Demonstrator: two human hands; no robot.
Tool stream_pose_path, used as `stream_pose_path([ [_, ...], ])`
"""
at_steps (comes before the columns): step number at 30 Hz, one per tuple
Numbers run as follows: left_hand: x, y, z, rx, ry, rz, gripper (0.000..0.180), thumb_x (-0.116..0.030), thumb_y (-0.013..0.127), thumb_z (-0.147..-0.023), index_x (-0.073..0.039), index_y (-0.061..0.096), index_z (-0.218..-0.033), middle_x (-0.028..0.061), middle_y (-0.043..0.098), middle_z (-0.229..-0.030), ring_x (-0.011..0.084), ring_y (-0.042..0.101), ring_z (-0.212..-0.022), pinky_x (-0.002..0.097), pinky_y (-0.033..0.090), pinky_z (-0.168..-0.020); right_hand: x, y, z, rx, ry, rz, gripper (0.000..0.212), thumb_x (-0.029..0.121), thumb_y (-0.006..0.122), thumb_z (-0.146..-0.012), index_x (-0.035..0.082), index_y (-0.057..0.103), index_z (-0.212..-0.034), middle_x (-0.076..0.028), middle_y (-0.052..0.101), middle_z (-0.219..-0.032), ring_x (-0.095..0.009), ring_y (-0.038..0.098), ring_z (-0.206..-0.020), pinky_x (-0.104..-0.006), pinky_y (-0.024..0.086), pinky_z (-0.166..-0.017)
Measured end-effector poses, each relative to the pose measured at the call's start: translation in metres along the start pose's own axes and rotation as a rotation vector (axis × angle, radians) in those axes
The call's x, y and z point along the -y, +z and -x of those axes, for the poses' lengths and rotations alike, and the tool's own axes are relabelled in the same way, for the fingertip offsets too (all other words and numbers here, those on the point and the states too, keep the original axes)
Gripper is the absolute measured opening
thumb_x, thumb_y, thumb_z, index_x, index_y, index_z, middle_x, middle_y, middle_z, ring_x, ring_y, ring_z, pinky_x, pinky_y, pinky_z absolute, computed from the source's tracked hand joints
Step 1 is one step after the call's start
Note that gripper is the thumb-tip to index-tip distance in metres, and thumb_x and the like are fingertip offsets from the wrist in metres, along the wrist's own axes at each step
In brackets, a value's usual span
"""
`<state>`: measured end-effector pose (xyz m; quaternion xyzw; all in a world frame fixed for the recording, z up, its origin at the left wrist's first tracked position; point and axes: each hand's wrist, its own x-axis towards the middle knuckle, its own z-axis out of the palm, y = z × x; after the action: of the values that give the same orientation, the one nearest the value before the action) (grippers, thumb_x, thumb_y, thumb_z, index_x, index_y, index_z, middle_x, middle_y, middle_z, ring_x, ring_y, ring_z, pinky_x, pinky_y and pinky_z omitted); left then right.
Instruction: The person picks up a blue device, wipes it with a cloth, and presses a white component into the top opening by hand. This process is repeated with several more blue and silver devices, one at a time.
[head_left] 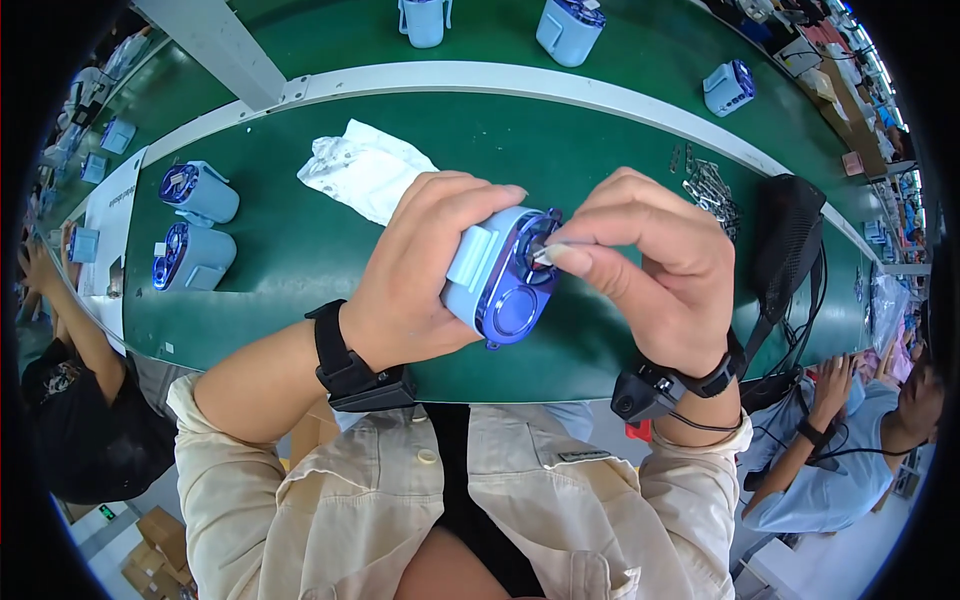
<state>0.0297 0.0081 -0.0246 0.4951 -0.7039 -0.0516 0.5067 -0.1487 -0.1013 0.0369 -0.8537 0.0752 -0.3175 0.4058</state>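
My left hand (pixel 425 270) grips a light blue plastic housing (pixel 500 275) with a dark blue translucent end cap, held above the near edge of the green conveyor belt (pixel 300 250). My right hand (pixel 650 260) pinches a small white-and-metal part (pixel 545 254) between thumb and forefinger and presses it against the open top of the housing. Both wrists carry black bands with small devices.
Crumpled white cloth (pixel 365 170) lies just beyond my hands. Two more blue housings (pixel 195 225) lie at the left, others farther along the belt (pixel 570 30). Small metal parts (pixel 710 190) and a black mesh object (pixel 790 235) sit at the right. Seated people flank me on both sides.
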Motion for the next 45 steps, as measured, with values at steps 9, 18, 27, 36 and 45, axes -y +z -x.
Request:
stream_pose_path([
  [9, -0.001, -0.001, 0.001, -0.012, -0.042, -0.097, 0.067, -0.010, 0.080, -0.063, -0.003, 0.052, -0.124, 0.0149, 0.056, -0.111, 0.0340, 0.054, -0.101, 0.0415, 0.045, -0.088, 0.006, 0.006, 0.001, -0.094, -0.241, 0.428, 0.018, 0.000, 0.075, -0.070, -0.001, 0.069, -0.087, -0.009, 0.062, -0.077, -0.024, 0.057, -0.067, -0.0320, 0.044, -0.062],
  [18, 0.005, -0.002, -0.005, -0.053, 0.021, -0.218, 0.068, -0.010, 0.080, -0.062, -0.003, 0.052, -0.124, 0.0146, 0.057, -0.112, 0.0351, 0.055, -0.099, 0.0418, 0.046, -0.086, -0.004, 0.020, 0.002, -0.184, -0.386, 0.680, 0.030, -0.001, 0.076, -0.062, -0.005, 0.068, -0.091, -0.009, 0.061, -0.076, -0.024, 0.058, -0.066, -0.0338, 0.043, -0.062],
  [27, 0.002, 0.002, 0.001, -0.048, -0.020, -0.216, 0.069, -0.009, 0.080, -0.061, -0.004, 0.053, -0.124, 0.0136, 0.057, -0.112, 0.0345, 0.055, -0.099, 0.0412, 0.046, -0.085, -0.010, 0.020, 0.003, -0.188, -0.428, 0.697, 0.031, -0.004, 0.074, -0.061, -0.004, 0.068, -0.091, -0.009, 0.063, -0.078, -0.024, 0.059, -0.066, -0.0340, 0.044, -0.062],
  [36, -0.002, 0.002, 0.004, -0.054, -0.090, -0.192, 0.069, -0.009, 0.080, -0.060, -0.005, 0.053, -0.123, 0.0130, 0.058, -0.112, 0.0336, 0.055, -0.099, 0.0403, 0.046, -0.085, 0.001, 0.029, 0.010, -0.123, -0.356, 0.853, 0.031, 0.001, 0.071, -0.063, -0.004, 0.067, -0.094, -0.008, 0.063, -0.080, -0.024, 0.058, -0.067, -0.0359, 0.043, -0.065],
  [45, 0.003, -0.001, 0.002, -0.048, -0.069, -0.179, 0.069, -0.009, 0.081, -0.060, -0.005, 0.053, -0.123, 0.0133, 0.058, -0.114, 0.0331, 0.056, -0.101, 0.0398, 0.047, -0.087, 0.005, 0.021, 0.005, -0.097, -0.274, 0.775, 0.032, 0.003, 0.067, -0.073, -0.004, 0.068, -0.103, -0.009, 0.062, -0.086, -0.023, 0.057, -0.071, -0.0336, 0.043, -0.067],
])
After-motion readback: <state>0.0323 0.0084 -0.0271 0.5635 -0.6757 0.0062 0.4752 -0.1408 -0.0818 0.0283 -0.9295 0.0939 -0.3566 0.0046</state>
